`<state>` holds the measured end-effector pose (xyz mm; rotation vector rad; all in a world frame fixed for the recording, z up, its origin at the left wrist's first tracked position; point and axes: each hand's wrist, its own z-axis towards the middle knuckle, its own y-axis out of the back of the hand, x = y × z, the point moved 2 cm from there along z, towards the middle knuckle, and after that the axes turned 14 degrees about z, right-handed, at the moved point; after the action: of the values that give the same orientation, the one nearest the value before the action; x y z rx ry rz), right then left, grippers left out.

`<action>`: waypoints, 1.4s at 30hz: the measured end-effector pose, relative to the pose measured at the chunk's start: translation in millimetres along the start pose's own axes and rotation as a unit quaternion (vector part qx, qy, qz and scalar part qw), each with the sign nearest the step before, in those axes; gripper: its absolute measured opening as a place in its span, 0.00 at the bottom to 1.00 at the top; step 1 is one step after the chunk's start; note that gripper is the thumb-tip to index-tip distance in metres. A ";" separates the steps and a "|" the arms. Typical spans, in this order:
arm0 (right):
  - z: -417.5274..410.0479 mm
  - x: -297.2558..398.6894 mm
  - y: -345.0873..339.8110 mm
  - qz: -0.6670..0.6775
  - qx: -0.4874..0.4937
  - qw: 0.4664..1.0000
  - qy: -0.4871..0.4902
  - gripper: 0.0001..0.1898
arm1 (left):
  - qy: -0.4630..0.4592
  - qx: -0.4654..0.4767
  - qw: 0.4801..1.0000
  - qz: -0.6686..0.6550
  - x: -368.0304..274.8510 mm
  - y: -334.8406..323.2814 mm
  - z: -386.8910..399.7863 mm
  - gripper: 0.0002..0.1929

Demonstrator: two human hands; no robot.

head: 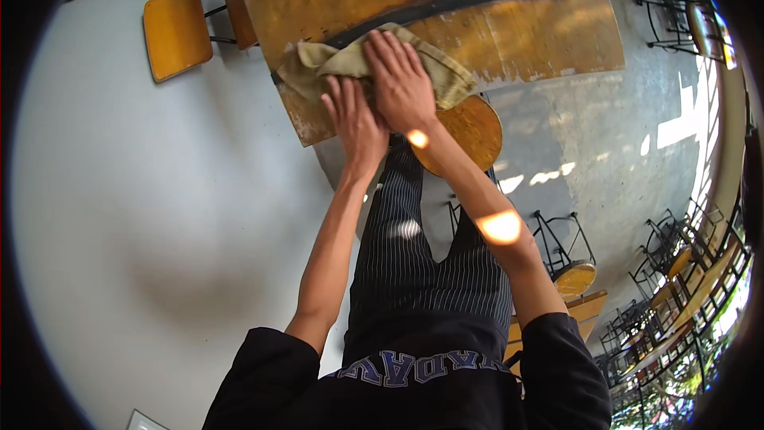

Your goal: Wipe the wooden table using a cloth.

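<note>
A worn wooden table with a dark strip across its top lies before me. On its near left part is a crumpled khaki cloth. My right hand lies flat on the cloth, fingers pointing away from me. My left hand is beside it, lower and to the left, its fingertips at the cloth's near edge. Both hands press from above, and neither is closed around the cloth. The underside of the cloth is hidden.
A round wooden stool stands at the near table edge, partly behind my right forearm. A chair with an orange wooden seat is at the left. Another stool and several stacked chairs and tables stand to the right. A pale wall fills the left.
</note>
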<state>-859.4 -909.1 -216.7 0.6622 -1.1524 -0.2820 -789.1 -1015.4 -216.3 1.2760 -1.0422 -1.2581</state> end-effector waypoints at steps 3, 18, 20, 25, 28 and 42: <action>-1.1 -31.4 37.1 -0.065 -0.054 0.996 -0.032 0.29 | -0.050 -0.032 0.998 -0.036 -30.2 -1.8 26.7 0.30; 63.6 38.7 -75.6 -0.096 0.052 0.994 0.022 0.28 | 0.063 -0.018 0.997 -0.044 99.3 12.2 5.3 0.33; 63.3 72.3 -110.3 -0.061 0.084 0.994 0.046 0.29 | 0.114 -0.011 0.990 -0.082 135.4 7.2 -24.1 0.32; 25.4 104.2 -124.0 -0.031 0.158 0.986 0.040 0.32 | 0.116 0.027 0.954 -0.274 152.8 -8.3 -86.5 0.30; -3.1 103.7 -99.2 -0.015 0.176 0.984 0.022 0.34 | 0.148 0.024 0.881 -0.448 126.7 -3.6 -97.7 0.35; 7.2 89.4 -66.7 0.033 0.092 0.995 -0.002 0.22 | 0.028 0.214 0.953 -0.211 168.7 17.3 -72.9 0.25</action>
<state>-822.1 -1010.8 -189.0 0.7832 -1.2116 -0.1227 -701.8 -1178.0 -222.8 1.9361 -1.0694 -1.3395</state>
